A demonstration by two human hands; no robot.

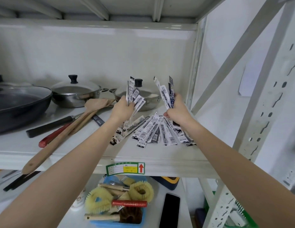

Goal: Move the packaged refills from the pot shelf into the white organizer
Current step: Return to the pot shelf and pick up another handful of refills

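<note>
Several packaged refills (153, 130), narrow black-and-white sachets, lie fanned out on the pot shelf (87, 145) near its front right. My left hand (122, 109) grips a bunch of refills (135, 94) held upright above the pile. My right hand (178, 109) grips another bunch of refills (166, 92), also raised, just right of the pile. The white organizer is not in view.
A dark pan (20, 102) and two lidded steel pots (76, 94) (143, 97) stand behind. Wooden spatulas (74, 124) and black- and red-handled utensils lie to the left. A blue basket of brushes (120, 201) and a black phone (170, 209) sit on the shelf below. A rack post (258, 112) rises at right.
</note>
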